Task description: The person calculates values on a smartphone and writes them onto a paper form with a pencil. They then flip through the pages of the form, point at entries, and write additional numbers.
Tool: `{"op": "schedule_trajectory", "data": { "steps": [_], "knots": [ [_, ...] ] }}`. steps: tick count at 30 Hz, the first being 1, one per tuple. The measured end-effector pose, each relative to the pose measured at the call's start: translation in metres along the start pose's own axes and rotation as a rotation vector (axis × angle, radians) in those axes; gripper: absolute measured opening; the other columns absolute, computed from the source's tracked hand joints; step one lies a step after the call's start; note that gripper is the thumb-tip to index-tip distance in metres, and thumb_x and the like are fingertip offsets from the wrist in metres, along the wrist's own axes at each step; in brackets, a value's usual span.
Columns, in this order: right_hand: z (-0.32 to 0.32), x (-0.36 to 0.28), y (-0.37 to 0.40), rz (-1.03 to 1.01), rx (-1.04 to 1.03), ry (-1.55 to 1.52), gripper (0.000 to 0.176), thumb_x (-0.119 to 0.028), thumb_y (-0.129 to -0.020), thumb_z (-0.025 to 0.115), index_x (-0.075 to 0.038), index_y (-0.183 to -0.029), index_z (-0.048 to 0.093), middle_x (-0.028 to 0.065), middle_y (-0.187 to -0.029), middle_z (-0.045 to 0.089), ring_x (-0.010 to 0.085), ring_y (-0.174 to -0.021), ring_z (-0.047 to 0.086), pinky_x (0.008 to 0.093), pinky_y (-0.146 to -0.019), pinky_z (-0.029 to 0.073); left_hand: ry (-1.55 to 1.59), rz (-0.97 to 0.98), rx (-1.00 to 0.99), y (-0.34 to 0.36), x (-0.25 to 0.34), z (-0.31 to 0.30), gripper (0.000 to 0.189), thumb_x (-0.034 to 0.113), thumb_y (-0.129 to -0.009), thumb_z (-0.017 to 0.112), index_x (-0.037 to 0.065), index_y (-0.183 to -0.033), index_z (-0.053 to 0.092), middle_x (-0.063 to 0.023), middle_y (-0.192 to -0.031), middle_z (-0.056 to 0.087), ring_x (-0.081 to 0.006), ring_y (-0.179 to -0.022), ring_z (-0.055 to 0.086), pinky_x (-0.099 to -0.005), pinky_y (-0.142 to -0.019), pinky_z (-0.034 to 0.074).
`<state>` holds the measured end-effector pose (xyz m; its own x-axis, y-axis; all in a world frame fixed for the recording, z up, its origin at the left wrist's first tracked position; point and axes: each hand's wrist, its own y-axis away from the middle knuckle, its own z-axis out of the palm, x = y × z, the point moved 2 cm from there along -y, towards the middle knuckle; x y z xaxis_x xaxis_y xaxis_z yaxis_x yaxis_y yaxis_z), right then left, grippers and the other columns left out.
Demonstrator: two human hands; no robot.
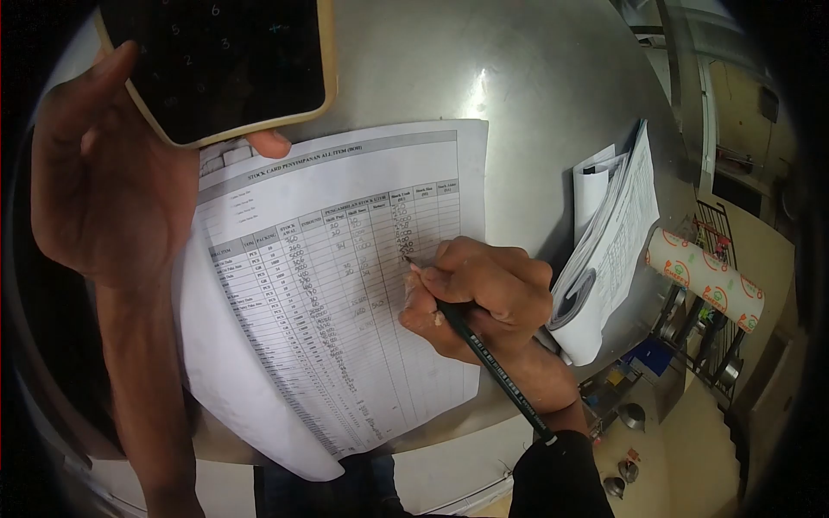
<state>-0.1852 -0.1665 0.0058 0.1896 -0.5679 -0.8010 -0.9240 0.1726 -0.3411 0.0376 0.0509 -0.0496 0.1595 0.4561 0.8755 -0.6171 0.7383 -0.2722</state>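
Observation:
My left hand (112,181) is wrapped around a phone (224,65) in a cream case, its dark screen showing a calculator keypad. The phone is held above the top left of a printed stock card sheet (380,380) with handwritten numbers in its columns. My right hand (484,298) grips a dark green pencil (496,367), with its tip at the stock column right of the sheet's middle. That hand rests on the paper. The sheet's lower left edge curls over the table's front edge.
The sheet lies on a shiny metal table (414,65). At the right stands a stack of folded papers (609,237). Beyond the table are a printed roll (708,281), a wire rack (712,363) and several metal pots (630,416) lower down.

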Motion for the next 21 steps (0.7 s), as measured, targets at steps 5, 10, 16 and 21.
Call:
{"op": "schedule_trajectory", "data": {
  "steps": [5, 10, 16, 21],
  "knots": [
    [0.0, 0.001, 0.002, 0.02, -0.015, 0.038, 0.029, 0.01, -0.072, 0.072, -0.004, -0.066, 0.048, 0.0032, -0.05, 0.044, 0.009, -0.039, 0.044, 0.026, -0.035, 0.031, -0.006, -0.003, -0.014, -0.001, 0.002, -0.001, 0.059, 0.045, -0.104, 0.03, 0.007, -0.142, 0.053, -0.0204, -0.142, 0.053, -0.0299, -0.132, 0.054, -0.0531, -0.105, 0.046],
    [-0.002, 0.001, 0.001, 0.015, -0.032, 0.039, 0.027, 0.01, -0.072, 0.073, -0.003, -0.067, 0.05, 0.0032, -0.05, 0.045, 0.0092, -0.039, 0.046, 0.0255, -0.036, 0.031, -0.013, -0.002, -0.031, -0.003, 0.004, -0.001, 0.058, 0.045, -0.104, 0.03, 0.007, -0.141, 0.053, -0.0199, -0.141, 0.054, -0.0297, -0.131, 0.055, -0.0532, -0.104, 0.047],
    [-0.001, 0.004, 0.005, 0.162, 0.034, -0.115, 0.016, 0.005, -0.075, 0.071, -0.001, -0.078, 0.057, 0.003, -0.054, 0.053, 0.0089, -0.043, 0.053, 0.0241, -0.039, 0.039, -0.017, -0.008, -0.055, -0.005, 0.007, 0.003, 0.057, 0.044, -0.104, 0.03, 0.007, -0.14, 0.054, -0.0192, -0.14, 0.054, -0.0294, -0.131, 0.055, -0.0533, -0.103, 0.048],
    [-0.013, -0.002, 0.002, 0.263, -0.217, -0.221, 0.005, 0.004, -0.089, 0.053, 0.001, -0.093, 0.053, 0.0076, -0.064, 0.061, 0.0089, -0.053, 0.058, 0.0217, -0.048, 0.045, -0.003, -0.012, -0.084, -0.008, 0.007, 0.008, 0.057, 0.044, -0.104, 0.031, 0.007, -0.139, 0.055, -0.0186, -0.139, 0.055, -0.0292, -0.13, 0.055, -0.0535, -0.102, 0.049]
  ]
}}
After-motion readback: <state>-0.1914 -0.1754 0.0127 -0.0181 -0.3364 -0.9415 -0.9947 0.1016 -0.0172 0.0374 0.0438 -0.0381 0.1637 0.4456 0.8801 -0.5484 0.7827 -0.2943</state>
